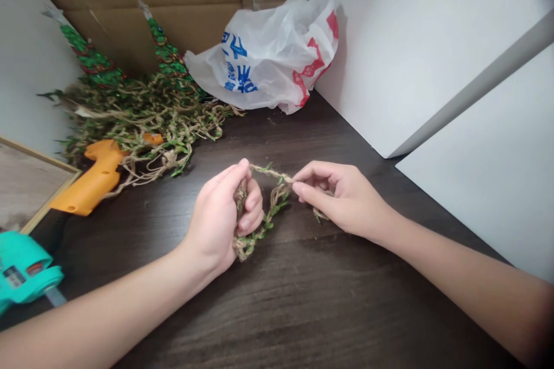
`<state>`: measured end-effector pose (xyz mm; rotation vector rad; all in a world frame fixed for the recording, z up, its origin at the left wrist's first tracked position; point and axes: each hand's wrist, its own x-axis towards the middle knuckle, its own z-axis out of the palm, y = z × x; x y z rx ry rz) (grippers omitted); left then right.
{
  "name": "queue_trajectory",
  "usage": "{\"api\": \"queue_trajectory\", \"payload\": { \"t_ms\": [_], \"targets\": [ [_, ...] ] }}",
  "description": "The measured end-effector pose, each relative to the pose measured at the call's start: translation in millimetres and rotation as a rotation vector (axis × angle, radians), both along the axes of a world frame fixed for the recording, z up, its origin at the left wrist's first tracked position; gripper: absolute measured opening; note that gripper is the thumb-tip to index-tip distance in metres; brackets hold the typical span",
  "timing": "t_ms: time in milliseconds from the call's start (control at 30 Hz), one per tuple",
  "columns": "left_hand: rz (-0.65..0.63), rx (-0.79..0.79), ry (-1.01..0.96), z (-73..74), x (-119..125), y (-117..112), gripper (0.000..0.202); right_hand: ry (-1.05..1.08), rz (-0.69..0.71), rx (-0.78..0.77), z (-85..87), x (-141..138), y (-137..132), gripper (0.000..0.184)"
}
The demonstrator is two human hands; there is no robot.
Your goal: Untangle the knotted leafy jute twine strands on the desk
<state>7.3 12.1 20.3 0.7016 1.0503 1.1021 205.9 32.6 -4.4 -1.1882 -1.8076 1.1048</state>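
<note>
Left hand (223,213) closes around leafy twine (273,206); right hand (341,199) pinches its strand.

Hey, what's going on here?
A person is working with both bare hands over a dark wood table. The left hand grips a bunched length of leafy jute twine, and the right hand pinches the same strand between thumb and fingers, with a loop between the hands. Farther back, more twine lies in a heap partly over an orange pistol-grip tool, beside a white plastic bag. A teal glue gun sits at the near left.
</note>
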Motion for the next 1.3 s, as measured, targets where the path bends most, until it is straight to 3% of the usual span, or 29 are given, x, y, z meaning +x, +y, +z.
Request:
{"api": "queue_trajectory", "payload": {
  "t_ms": [100,233,367,567,733,900,1033,1133,1300],
  "targets": [
    [0.000,-0.024,-0.053,2.5,2,0,0.025,-0.056,-0.037,0.015,-4.1,-1,0,0.017],
    [-0.074,0.075,-0.009,0.3,3,-4,0.012,-0.070,-0.004,0.048,-4.8,-2,-4,0.014],
    [-0.162,0.153,0.139,-7.4,3,-10,0.017,-0.046,0.026,0.085,-2.8,-4,-7,0.012],
    [-0.245,0.205,0.269,-15.1,2,-12,0.023,0.131,0.074,-0.033,-1.6,-8,-9,0.012],
    [-0.165,0.177,0.168,-15.6,3,-10,0.040,0.224,0.083,-0.112,0.7,-11,-10,0.010],
    [-0.148,0.160,0.328,-13.3,5,-10,0.022,0.205,0.067,-0.161,4.8,-9,-9,0.012],
    [-0.081,0.168,0.421,-14.5,5,-10,0.019,0.216,0.007,-0.299,4.3,-8,-7,0.021],
    [-0.067,0.169,0.439,-16.9,4,-9,0.019,0.290,-0.067,-0.360,1.0,-6,-2,0.013],
    [-0.103,0.185,0.444,-18.6,4,-8,0.025,0.345,0.089,-0.339,-4.1,-2,4,0.029]
  ]
}}
